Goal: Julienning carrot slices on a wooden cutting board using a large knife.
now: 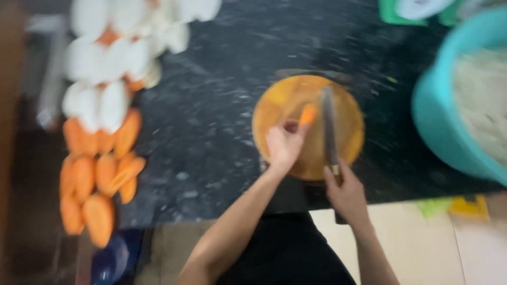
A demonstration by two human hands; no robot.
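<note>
The picture is blurred by motion. A round wooden cutting board lies on a dark speckled counter. My left hand holds a short piece of carrot on the board. My right hand grips the handle of a long knife whose blade lies across the board, just right of the carrot piece.
At the counter's left, a pile of peeled carrots lies below several white peeled vegetables. A teal tub with pale shredded contents stands at the right. A green item sits at the top. Beige floor tiles show below the counter edge.
</note>
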